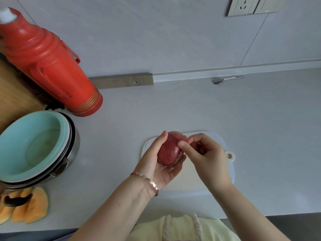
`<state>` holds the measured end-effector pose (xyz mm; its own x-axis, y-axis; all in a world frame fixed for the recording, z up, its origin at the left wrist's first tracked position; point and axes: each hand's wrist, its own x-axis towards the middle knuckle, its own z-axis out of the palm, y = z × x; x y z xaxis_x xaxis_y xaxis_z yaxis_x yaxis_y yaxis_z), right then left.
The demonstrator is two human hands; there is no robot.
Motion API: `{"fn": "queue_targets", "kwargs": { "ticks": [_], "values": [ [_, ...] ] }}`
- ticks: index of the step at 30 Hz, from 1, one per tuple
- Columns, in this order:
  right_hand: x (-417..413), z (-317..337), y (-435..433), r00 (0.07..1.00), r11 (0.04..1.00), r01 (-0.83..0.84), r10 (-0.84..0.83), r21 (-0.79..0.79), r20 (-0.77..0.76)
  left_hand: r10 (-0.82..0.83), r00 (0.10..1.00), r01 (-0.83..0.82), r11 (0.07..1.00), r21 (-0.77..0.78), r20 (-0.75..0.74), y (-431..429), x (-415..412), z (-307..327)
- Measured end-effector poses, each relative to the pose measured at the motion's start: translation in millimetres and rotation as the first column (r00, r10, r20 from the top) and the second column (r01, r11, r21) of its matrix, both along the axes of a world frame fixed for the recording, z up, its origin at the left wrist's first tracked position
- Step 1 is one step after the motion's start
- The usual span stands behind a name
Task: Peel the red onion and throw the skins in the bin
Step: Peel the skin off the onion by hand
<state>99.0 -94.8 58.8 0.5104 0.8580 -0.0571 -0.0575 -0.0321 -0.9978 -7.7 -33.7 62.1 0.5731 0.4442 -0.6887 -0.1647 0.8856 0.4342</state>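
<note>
A red onion (169, 151) with a glossy purple-red skin is held above the white cutting board (224, 145) at the counter's middle. My left hand (159, 164) cups it from below and the left, thumb up along its side. My right hand (205, 153) sits against the onion's right side with curled fingers, its thumb and fingertips pinching at the skin near the top. The far side of the onion is hidden by my right fingers. No bin is in view.
A red thermos (50, 66) stands at the back left. A teal bowl (29, 143) sits stacked in a metal pot at the left, with melon slices (29, 207) in front of it. A metal spoon (224, 79) lies by the wall. The counter's front edge runs near my body.
</note>
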Motion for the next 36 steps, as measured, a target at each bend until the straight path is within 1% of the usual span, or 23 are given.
{"fn": "queue_targets", "kwargs": {
  "ticks": [2,3,5,8,10,11,13,16,17,19,22,24,26,31,33,35,36],
  "values": [
    [-0.6,0.5,1.9,1.0,1.0,0.003,-0.003,-0.027,-0.02,0.021,0.994,-0.024,0.999,-0.029,-0.108,-1.3,1.2,-2.7],
    [0.1,0.3,2.6,1.0,0.999,-0.009,0.008,-0.046,-0.027,0.027,0.991,-0.033,0.999,-0.04,-0.128,-1.4,1.3,-3.7],
    [4.2,-0.9,3.3,0.998,0.997,0.002,-0.007,-0.082,-0.06,0.033,0.991,-0.043,0.996,-0.073,-0.133,-1.3,2.5,-2.7],
    [17.6,-6.9,1.1,0.986,0.988,0.077,-0.095,-0.133,-0.139,0.059,0.984,-0.083,0.987,-0.14,-0.166,0.6,2.2,-3.5],
    [24.1,-6.9,-1.9,0.979,0.989,0.073,-0.096,-0.132,-0.177,0.062,0.984,-0.092,0.98,-0.175,-0.169,2.5,1.4,-2.3],
    [25.3,-6.0,-3.7,0.983,0.99,0.053,-0.075,-0.131,-0.169,0.058,0.985,-0.089,0.978,-0.19,-0.161,2.8,1.5,-1.2],
    [22.3,-2.8,-6.8,0.996,0.99,-0.001,-0.012,-0.141,-0.091,0.051,0.987,-0.081,0.976,-0.201,-0.151,2.4,1.2,-1.9],
    [8.6,3.4,-8.8,0.982,0.987,-0.104,0.122,-0.126,0.143,0.034,0.99,-0.059,0.982,-0.181,-0.138,0.3,2.0,-4.1],
    [3.9,6.4,-8.6,0.972,0.985,-0.133,0.15,-0.108,0.179,0.032,0.992,-0.053,0.984,-0.169,-0.125,-0.4,2.1,-4.9],
    [-1.5,8.0,-7.5,0.968,0.986,-0.152,0.162,-0.067,0.193,0.032,0.994,-0.046,0.989,-0.14,-0.1,-1.8,2.4,-5.0],
    [-4.1,6.4,-4.4,0.981,0.99,-0.135,0.14,-0.052,0.133,0.018,0.995,-0.029,0.994,-0.105,-0.098,-3.8,4.0,-2.4],
    [-3.9,4.3,-2.4,0.989,0.989,-0.132,0.136,-0.071,0.053,0.006,0.991,-0.019,0.995,-0.1,-0.134,-4.2,4.6,-0.6],
    [-2.7,4.3,-1.2,0.99,0.986,-0.138,0.14,-0.091,0.01,-0.003,0.986,-0.013,0.995,-0.098,-0.165,-3.8,4.6,-0.2],
    [7.0,-0.5,-2.9,0.993,0.985,-0.117,0.117,-0.13,-0.014,-0.026,0.983,0.006,0.994,-0.111,-0.184,-3.0,2.4,-0.1],
    [13.1,-6.3,-5.1,0.995,0.987,-0.081,0.073,-0.141,-0.065,-0.032,0.977,0.014,0.996,-0.088,-0.209,-2.7,2.3,-0.7],
    [18.2,-7.5,-7.2,0.995,0.991,-0.048,0.036,-0.124,-0.094,-0.031,0.967,0.018,0.998,-0.054,-0.252,-2.4,2.0,-1.5],
    [19.4,-6.2,-8.5,0.997,0.994,-0.047,0.04,-0.095,-0.068,-0.029,0.962,0.019,0.999,-0.04,-0.27,-2.2,1.5,-1.8]
  ]
}}
